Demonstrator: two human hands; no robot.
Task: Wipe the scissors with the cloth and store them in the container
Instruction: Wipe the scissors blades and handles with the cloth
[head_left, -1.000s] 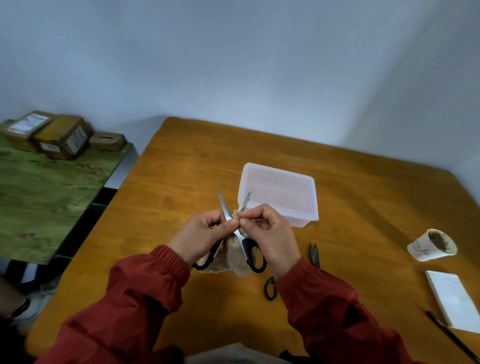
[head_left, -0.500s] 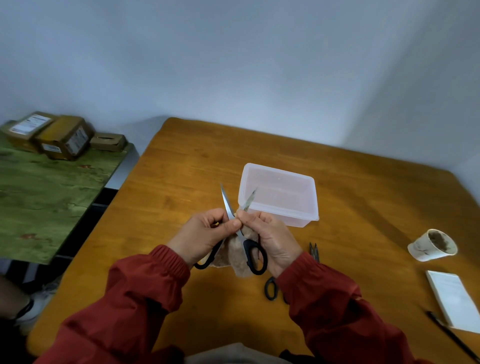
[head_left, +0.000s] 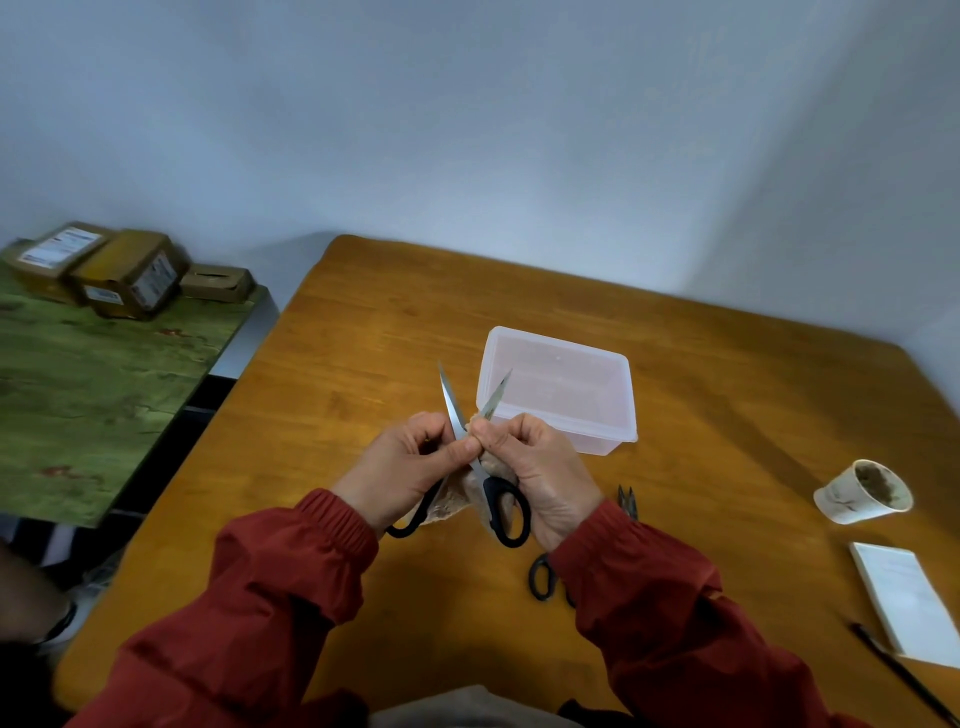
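Black-handled scissors are held above the table with their blades spread apart and pointing away from me. My left hand grips the left blade near the pivot. My right hand pinches a beige cloth round the right blade; most of the cloth hangs below between my hands. A clear plastic container stands open just beyond the blade tips. A second pair of scissors lies on the table, mostly hidden under my right sleeve.
The wooden table also carries a small thread snip, a tipped paper cup, a white notepad and a black pen at the right. A green side table with cardboard boxes stands left.
My right hand slid down the right blade toward the pivot with the cloth and has come back up slightly. The left hand and scissors have stayed nearly in place.
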